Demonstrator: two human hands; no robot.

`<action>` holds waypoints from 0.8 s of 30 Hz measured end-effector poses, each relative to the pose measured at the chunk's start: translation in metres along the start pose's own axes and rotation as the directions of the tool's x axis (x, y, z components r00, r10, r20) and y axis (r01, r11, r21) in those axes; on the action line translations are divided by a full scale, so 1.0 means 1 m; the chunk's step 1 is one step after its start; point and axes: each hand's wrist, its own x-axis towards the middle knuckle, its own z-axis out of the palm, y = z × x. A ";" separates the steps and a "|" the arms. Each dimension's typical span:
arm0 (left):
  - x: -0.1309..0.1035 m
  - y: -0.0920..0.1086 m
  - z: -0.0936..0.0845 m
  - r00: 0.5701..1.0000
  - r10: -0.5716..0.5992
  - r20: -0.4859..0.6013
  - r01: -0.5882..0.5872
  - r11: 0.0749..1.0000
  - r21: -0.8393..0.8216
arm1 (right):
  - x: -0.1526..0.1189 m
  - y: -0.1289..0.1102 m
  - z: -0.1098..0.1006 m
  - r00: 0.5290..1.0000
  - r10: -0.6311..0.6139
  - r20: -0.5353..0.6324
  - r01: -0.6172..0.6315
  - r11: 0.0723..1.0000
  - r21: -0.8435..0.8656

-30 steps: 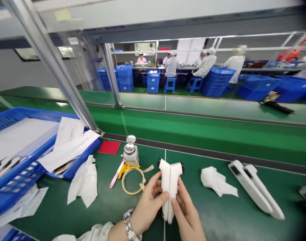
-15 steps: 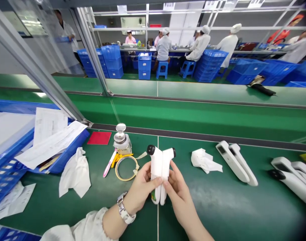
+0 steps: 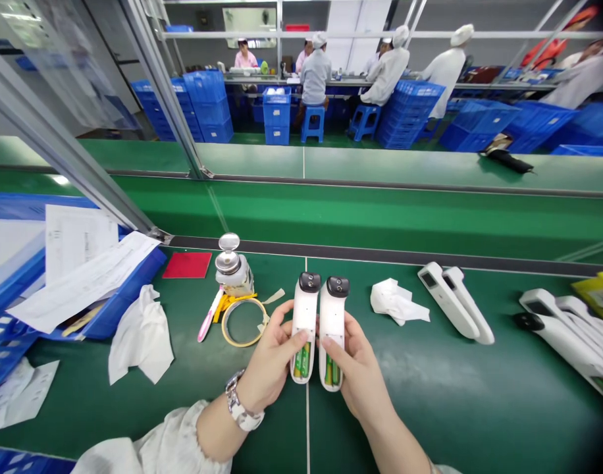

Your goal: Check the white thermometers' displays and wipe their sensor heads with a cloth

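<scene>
Fingers (image 3: 301, 337) gripping thermometers (image 3: 318, 322), tape ring (image 3: 241, 322) beside

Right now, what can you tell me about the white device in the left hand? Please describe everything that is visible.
The left device is a white handheld unit of smooth plastic, probably an infrared thermometer, long and slightly tapered. Its black round head points away from the person. Its battery bay faces up without a cover, showing green batteries. The left hand holds it above the green table, thumb on its front, side by side with a matching unit in the right hand; whether the two touch is unclear.
</scene>
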 end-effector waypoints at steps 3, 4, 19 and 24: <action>0.000 0.001 0.000 1.000 -0.009 -0.015 0.009 1.000 -0.008 | -0.001 -0.001 0.001 1.000 0.002 -0.003 -0.002 0.996 0.089; 0.000 0.002 0.000 1.000 -0.008 -0.013 0.008 1.000 -0.012 | -0.001 -0.001 0.001 1.000 0.012 -0.004 -0.011 0.993 0.115; 0.000 0.000 0.000 1.000 0.021 0.020 -0.021 1.000 -0.006 | -0.001 0.004 -0.005 0.995 -0.090 0.036 0.087 0.993 0.083; -0.002 -0.001 -0.001 0.997 0.050 0.053 -0.050 0.999 0.001 | -0.004 0.005 -0.008 0.985 -0.152 0.077 0.155 0.987 -0.030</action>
